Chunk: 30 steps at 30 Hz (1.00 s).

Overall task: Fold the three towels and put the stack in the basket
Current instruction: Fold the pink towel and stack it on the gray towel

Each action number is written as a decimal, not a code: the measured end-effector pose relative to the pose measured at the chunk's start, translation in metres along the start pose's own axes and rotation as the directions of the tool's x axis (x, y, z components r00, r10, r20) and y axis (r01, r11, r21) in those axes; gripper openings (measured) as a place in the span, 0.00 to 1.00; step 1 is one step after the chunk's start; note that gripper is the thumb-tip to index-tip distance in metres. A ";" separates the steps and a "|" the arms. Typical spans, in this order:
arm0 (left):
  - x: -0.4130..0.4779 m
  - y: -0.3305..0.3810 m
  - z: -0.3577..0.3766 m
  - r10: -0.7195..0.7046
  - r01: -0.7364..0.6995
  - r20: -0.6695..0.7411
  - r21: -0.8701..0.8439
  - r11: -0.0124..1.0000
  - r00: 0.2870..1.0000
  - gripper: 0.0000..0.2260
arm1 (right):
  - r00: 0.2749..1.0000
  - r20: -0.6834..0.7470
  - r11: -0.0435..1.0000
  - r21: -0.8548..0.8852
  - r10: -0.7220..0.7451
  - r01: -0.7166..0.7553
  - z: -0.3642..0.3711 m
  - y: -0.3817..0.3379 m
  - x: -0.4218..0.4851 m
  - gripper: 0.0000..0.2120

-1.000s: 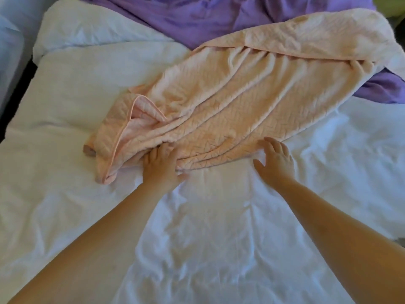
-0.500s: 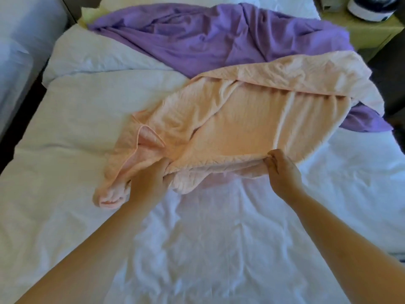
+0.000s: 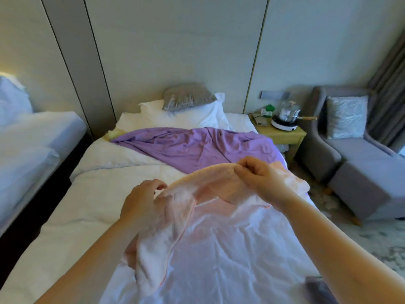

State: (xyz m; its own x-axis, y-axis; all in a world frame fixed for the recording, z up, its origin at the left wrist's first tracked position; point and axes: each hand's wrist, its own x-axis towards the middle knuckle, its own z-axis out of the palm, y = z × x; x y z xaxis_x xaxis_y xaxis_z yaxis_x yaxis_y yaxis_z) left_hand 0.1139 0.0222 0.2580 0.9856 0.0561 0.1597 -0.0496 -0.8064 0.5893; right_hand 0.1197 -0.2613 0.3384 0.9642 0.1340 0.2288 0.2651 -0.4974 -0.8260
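My left hand (image 3: 143, 199) pinches the near edge of the peach towel (image 3: 210, 187), fingers curled around the cloth, which hangs from that grip in a soft, nubby fold toward six o'clock, a thin pink piping tracing its hem. The towel stretches in a raised arc from that hand across to my right hand (image 3: 262, 176), at about two o'clock from the left, where thumb and fingertips are pressed together on the bunched upper edge. Both hands hold the towel lifted clear of the bed (image 3: 219, 255), whose white sheet is smooth, glossy and creased below. Beyond the towel at twelve o'clock a purple towel (image 3: 192, 148) lies rumpled and thin across the white duvet, touching the peach one's far side. Farther back a white pillow (image 3: 203, 115) carries a grey textured cushion (image 3: 188, 97). At two o'clock stands a pale wooden nightstand (image 3: 282, 133) bearing a small glass-lidded pot (image 3: 287, 117), and at three o'clock a grey upholstered armchair (image 3: 350, 150) holds a silvery cushion (image 3: 346, 116).
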 end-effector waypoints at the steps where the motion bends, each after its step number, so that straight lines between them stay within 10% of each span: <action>1: -0.011 0.014 -0.002 0.060 -0.059 0.036 -0.016 0.998 0.998 0.27 | 0.999 0.014 0.999 -0.030 -0.031 0.032 -0.002 -0.017 -0.012 0.06; 3: -0.040 0.055 -0.008 0.188 -0.147 0.159 -0.241 0.959 0.969 0.40 | 0.996 0.069 0.996 -0.051 -0.063 0.067 0.001 -0.042 -0.037 0.06; 8: -0.080 0.123 -0.013 0.386 -0.118 0.262 -0.674 0.729 0.885 0.05 | 0.997 0.052 0.998 0.033 -0.053 0.051 -0.011 -0.063 -0.079 0.05; 12: -0.088 0.154 -0.030 0.335 -0.185 0.084 -0.697 0.692 0.938 0.05 | 0.999 0.029 0.997 0.076 -0.029 0.027 -0.041 -0.046 -0.111 0.05; 17: -0.099 0.194 -0.060 0.308 -0.164 0.039 -0.779 0.606 0.951 0.06 | 0.991 0.077 0.891 -0.450 0.111 -0.065 -0.044 0.000 -0.146 0.33; 22: -0.108 0.214 -0.099 0.192 -0.150 -0.060 -0.853 0.499 0.980 0.06 | 0.999 -0.039 0.914 -0.403 0.029 -0.042 -0.048 0.020 -0.142 0.08; 30: -0.100 0.152 -0.111 -0.192 0.098 -0.075 -0.649 0.755 0.978 0.14 | 0.996 -0.070 0.989 0.138 0.057 -0.047 -0.080 -0.034 -0.120 0.13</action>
State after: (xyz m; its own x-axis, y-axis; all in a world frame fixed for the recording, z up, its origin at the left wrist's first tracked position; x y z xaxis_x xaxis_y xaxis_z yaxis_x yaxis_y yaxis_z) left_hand -0.0105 -0.0404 0.4196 0.9617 0.2542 0.1027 -0.0456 -0.2211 0.9742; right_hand -0.0052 -0.3290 0.3801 0.9753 0.0453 0.2163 0.2171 -0.3804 -0.8990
